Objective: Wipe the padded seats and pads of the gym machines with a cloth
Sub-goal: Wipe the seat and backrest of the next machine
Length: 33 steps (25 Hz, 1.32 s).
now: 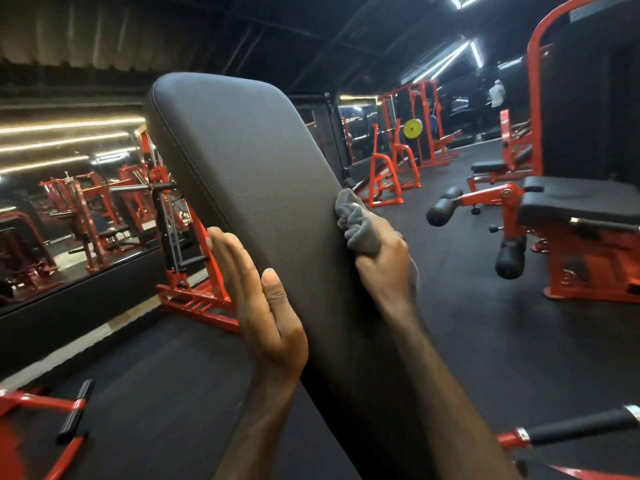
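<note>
The long black padded back pad [249, 188] leans up and away between the hands, the right hand [384, 261] squeezing a bunched grey cloth [356, 223] on its right edge, the left hand [256, 299] pressed flat on its left edge.

Tilted black back pad [256, 188], bunched grey cloth [358, 225] against its right edge
</note>
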Motion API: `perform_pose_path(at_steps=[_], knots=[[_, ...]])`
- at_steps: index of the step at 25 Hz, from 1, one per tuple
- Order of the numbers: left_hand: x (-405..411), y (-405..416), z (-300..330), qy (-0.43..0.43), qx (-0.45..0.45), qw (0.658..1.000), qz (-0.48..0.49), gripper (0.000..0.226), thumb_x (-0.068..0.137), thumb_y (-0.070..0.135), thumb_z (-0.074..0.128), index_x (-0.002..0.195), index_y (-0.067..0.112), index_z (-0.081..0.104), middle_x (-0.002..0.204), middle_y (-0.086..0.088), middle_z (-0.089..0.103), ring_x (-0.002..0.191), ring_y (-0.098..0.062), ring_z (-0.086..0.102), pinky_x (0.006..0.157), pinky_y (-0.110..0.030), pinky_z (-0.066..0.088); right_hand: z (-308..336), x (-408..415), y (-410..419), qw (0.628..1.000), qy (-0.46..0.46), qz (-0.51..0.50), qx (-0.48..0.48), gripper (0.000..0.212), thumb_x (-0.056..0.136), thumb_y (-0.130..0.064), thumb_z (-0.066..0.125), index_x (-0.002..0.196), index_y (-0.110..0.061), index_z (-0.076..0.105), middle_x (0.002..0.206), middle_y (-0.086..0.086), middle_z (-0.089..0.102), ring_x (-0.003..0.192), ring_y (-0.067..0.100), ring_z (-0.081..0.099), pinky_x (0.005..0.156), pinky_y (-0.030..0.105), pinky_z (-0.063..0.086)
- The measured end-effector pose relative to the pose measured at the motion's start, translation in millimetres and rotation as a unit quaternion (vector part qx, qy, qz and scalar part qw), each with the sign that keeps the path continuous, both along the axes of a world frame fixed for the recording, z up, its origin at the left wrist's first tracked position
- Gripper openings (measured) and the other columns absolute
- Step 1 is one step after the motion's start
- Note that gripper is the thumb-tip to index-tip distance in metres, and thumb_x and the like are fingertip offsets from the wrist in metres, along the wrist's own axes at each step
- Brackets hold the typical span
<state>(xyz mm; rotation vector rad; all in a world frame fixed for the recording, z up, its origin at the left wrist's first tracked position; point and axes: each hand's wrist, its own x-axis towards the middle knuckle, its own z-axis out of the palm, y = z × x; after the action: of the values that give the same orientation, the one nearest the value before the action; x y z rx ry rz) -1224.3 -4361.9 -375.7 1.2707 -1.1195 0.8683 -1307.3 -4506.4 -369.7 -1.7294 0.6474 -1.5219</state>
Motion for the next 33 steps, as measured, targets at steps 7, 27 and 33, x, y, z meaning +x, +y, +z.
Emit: perform_pose_path(at_steps=[7,27,33], knots=[[4,-1,-2,-0.002,-0.005,1.000,-0.006,0.060,0.108,0.005,0.033,0.162,-0.009,0.013,0.174,-0.023,0.004,0.163,-0.037,0.000,0.130,-0.065,0.008,-28,-6,10,0.994,-0.008,0.062,-0.089,0.079,0.074,0.009,0.068,0.144,-0.028,0.063,0.140,-0.021,0.056,0.127,0.006,0.055,0.098,0.002,0.037],[6,2,-4,0.008,-0.010,0.999,-0.031,0.057,0.109,0.001,0.033,0.162,-0.010,0.015,0.174,-0.025,0.005,0.163,-0.036,0.002,0.132,-0.059,0.008,-53,-18,31,0.999,-0.006,0.034,-0.035,0.087,0.072,0.007,0.068,0.142,-0.045,0.060,0.137,-0.031,0.059,0.130,0.004,0.057,0.105,0.032,0.051],[5,2,-5,0.012,-0.023,0.998,-0.048,0.056,0.108,0.000,0.034,0.162,-0.009,0.019,0.174,-0.024,0.009,0.163,-0.036,0.004,0.132,-0.057,0.009,-72,-25,102,0.989,-0.077,0.064,-0.108,0.067,0.078,0.002,0.066,0.141,-0.019,0.066,0.145,-0.010,0.063,0.142,0.008,0.051,0.118,0.040,0.039]])
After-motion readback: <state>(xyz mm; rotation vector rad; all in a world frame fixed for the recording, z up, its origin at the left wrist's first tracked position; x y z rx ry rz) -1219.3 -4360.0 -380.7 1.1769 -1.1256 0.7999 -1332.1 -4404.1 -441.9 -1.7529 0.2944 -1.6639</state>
